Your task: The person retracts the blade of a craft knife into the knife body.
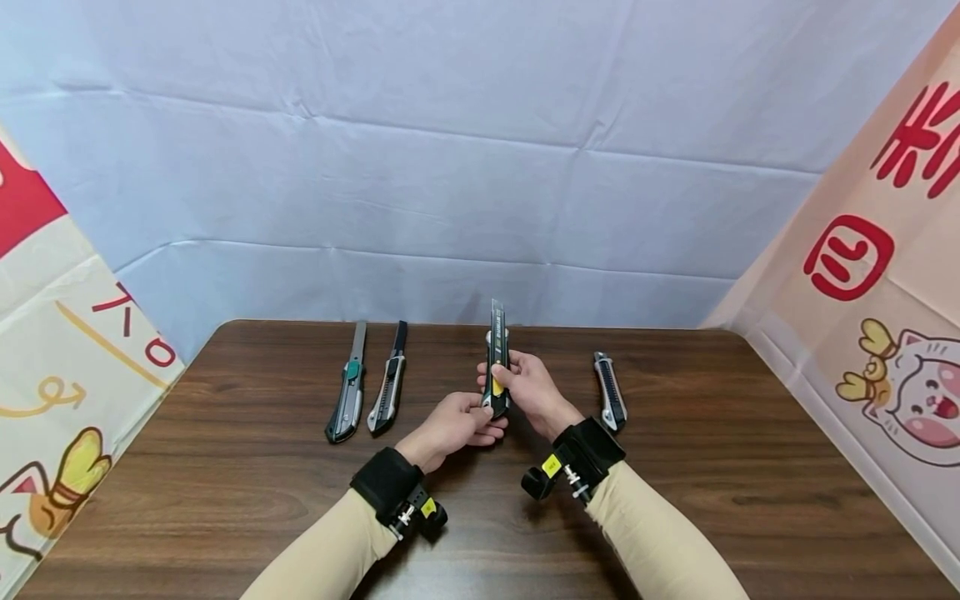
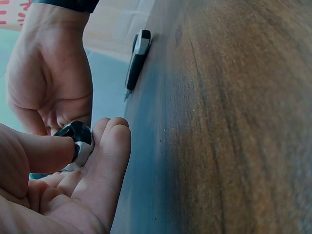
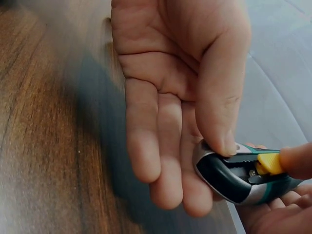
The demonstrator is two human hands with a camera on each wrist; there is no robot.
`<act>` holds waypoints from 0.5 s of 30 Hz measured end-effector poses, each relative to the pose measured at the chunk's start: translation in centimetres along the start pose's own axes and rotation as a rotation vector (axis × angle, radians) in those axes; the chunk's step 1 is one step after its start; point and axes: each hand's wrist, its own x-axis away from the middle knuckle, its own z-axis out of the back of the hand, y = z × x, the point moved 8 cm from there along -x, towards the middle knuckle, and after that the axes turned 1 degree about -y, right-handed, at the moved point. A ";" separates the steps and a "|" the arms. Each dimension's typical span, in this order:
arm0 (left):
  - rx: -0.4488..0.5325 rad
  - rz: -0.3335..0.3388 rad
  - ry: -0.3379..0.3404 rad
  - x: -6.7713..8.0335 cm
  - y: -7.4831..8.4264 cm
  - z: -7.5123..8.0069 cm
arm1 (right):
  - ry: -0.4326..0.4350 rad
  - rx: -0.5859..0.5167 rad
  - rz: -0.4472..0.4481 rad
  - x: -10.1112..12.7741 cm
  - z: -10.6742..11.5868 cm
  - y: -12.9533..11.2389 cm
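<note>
A utility knife (image 1: 497, 342) with a yellow slider is held up over the middle of the table, its blade end pointing away. My left hand (image 1: 453, 423) pinches the butt of the knife between thumb and fingers, as the left wrist view shows at the dark, silver-edged end (image 2: 84, 139). My right hand (image 1: 538, 393) grips the handle further up, its thumb on the yellow slider (image 3: 269, 164) and its fingers behind the handle. In the right wrist view the left hand (image 3: 170, 73) shows its palm, with the thumb on the knife's silver trim.
Left of my hands lie a grey utility knife (image 1: 349, 396) with a green slider and a silver-and-black one (image 1: 387, 387), both with blades out. Another utility knife (image 1: 611, 390) rests to the right. Behind the wooden table (image 1: 225, 467) hangs a pale cloth (image 1: 450, 167).
</note>
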 end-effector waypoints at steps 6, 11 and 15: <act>0.005 0.001 0.002 -0.1 0.0 0.0 | -0.004 0.010 0.003 0.1 0.1 -0.1; 0.009 0.002 0.005 -0.1 -0.1 0.1 | -0.019 0.016 0.006 0.1 0.0 -0.2; 0.019 -0.008 0.000 0.0 0.0 0.1 | -0.025 0.007 0.010 0.1 0.2 -0.2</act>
